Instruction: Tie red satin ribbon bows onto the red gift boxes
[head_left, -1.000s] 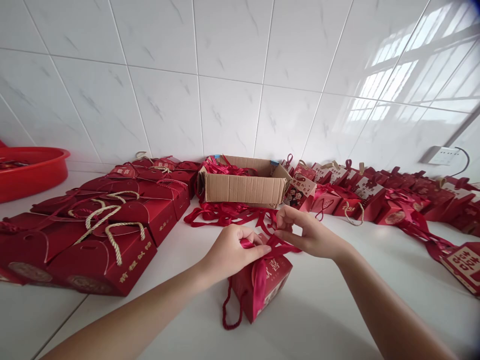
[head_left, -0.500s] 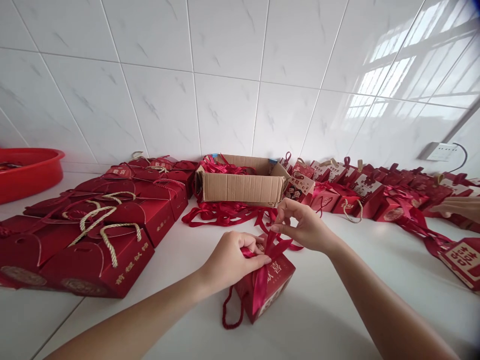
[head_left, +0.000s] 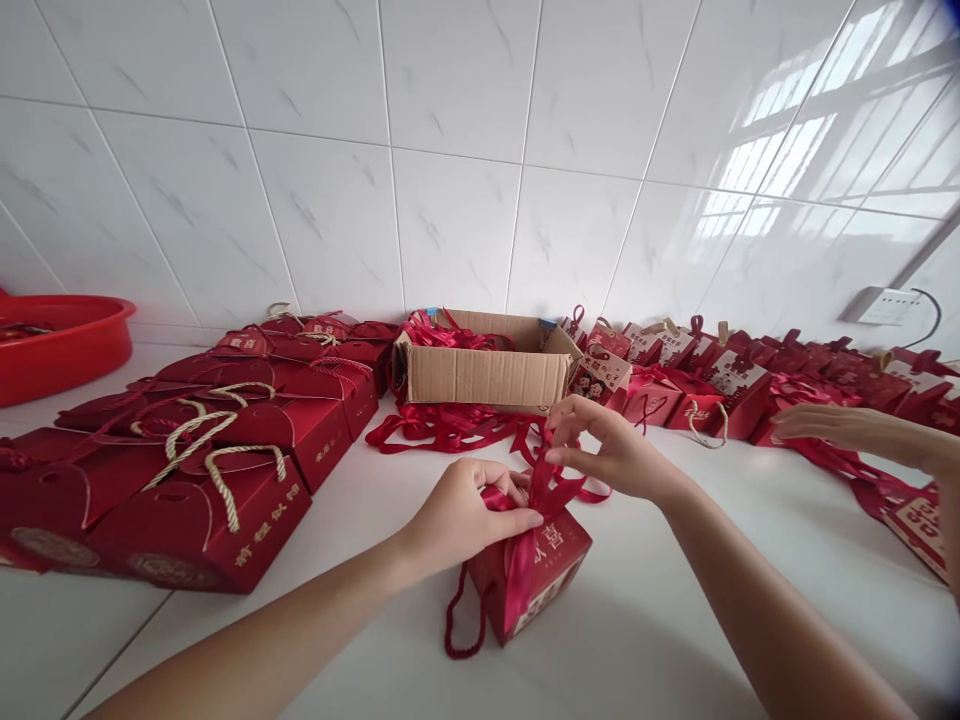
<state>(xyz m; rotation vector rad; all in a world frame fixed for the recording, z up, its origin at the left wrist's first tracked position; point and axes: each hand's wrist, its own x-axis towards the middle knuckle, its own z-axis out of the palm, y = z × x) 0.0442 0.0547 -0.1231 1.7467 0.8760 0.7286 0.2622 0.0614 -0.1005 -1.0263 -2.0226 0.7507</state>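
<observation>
A small red gift box (head_left: 544, 575) with pale lettering stands on the white table, a dark red cord handle (head_left: 463, 622) hanging at its left side. Ribbon (head_left: 519, 580) runs over its top and down the front. My left hand (head_left: 472, 515) pinches the ribbon between thumb and fingers at the top of the box. Just above and to the right, my right hand (head_left: 600, 445) is closed on an upright part of the same ribbon. The fingertips partly hide where the ribbon crosses.
Behind is a cardboard box (head_left: 487, 378) of red ribbon, with loose ribbon (head_left: 442, 428) before it. Red boxes (head_left: 247, 480) fill the left, near a red basin (head_left: 67, 345). More gift boxes (head_left: 739, 380) line the back right, where another person's hand (head_left: 862, 430) reaches in.
Another person's hand has moved further in from the right, over the ribbons. My two hands have barely moved and keep their hold on the ribbon.
</observation>
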